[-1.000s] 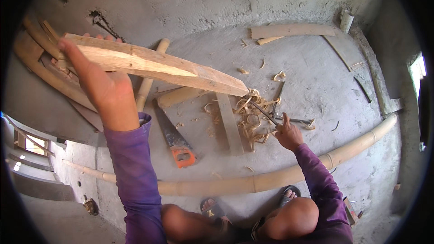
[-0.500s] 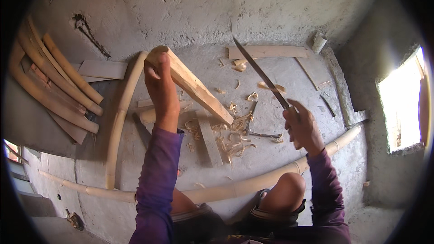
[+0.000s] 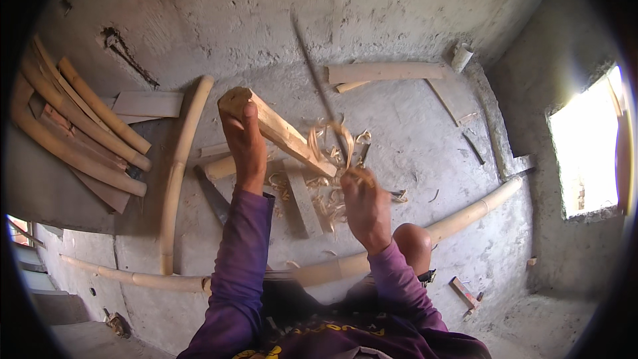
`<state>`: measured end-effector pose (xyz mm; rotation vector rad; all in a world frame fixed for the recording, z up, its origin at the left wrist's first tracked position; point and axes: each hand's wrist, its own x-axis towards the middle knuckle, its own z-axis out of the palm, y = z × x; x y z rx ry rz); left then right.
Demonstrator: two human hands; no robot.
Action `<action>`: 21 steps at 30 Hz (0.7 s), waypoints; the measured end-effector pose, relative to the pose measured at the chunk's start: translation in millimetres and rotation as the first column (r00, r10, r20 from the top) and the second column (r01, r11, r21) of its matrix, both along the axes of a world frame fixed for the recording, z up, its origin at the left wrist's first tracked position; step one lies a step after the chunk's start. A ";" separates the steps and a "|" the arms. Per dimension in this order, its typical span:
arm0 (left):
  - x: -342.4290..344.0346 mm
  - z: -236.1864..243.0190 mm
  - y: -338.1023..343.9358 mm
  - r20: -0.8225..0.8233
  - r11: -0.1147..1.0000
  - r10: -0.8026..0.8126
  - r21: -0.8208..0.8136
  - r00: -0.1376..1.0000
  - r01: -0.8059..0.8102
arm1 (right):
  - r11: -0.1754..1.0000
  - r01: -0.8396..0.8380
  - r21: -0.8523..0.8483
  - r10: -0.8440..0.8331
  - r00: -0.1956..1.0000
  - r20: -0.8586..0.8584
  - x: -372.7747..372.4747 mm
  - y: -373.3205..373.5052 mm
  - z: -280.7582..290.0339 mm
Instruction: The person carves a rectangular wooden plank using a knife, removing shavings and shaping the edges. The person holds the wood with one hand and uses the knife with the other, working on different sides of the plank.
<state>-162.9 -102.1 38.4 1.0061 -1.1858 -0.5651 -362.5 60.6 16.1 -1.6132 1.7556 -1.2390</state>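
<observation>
My left hand (image 3: 247, 149) grips the upper end of a squared length of wood (image 3: 287, 131), thumb over its top edge. The wood slants down to the right, its lower end above the shavings on the floor. In my right hand (image 3: 367, 213) is a long machete (image 3: 312, 66), fingers closed round its handle. Its blade, blurred by motion, points up and away, passing close by the wood's lower end. Curled wood shavings (image 3: 347, 143) hang by the lower blade; whether they are still joined to the wood I cannot tell.
Bamboo poles (image 3: 179, 173) lie left and across the front (image 3: 475, 213) by my knees. Bamboo pieces (image 3: 80, 116) are stacked at far left. A flat board (image 3: 385, 72) rests by the back wall, a short plank (image 3: 306, 199) below the wood. A square-shaped tool (image 3: 465, 292) lies at lower right.
My right hand has swept left and down toward me, bringing the machete from well right of the wood to beside its lower end. The held wood has dipped slightly.
</observation>
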 end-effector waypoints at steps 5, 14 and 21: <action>2.6 -5.2 -9.1 0.056 0.999 0.008 -0.052 0.998 -0.005 | 0.981 0.095 -0.170 -0.053 0.969 0.240 23.5 -12.3 -18.4; 12.2 -6.2 -4.9 -0.084 0.992 -0.120 0.037 0.989 0.123 | 0.856 -0.249 0.452 -0.001 0.875 0.484 8.9 -20.3 -28.4; 0.2 -5.8 -6.4 -0.033 0.999 -0.027 0.020 0.999 0.028 | 0.977 0.082 -0.198 -0.021 0.956 0.292 18.0 -9.1 -28.3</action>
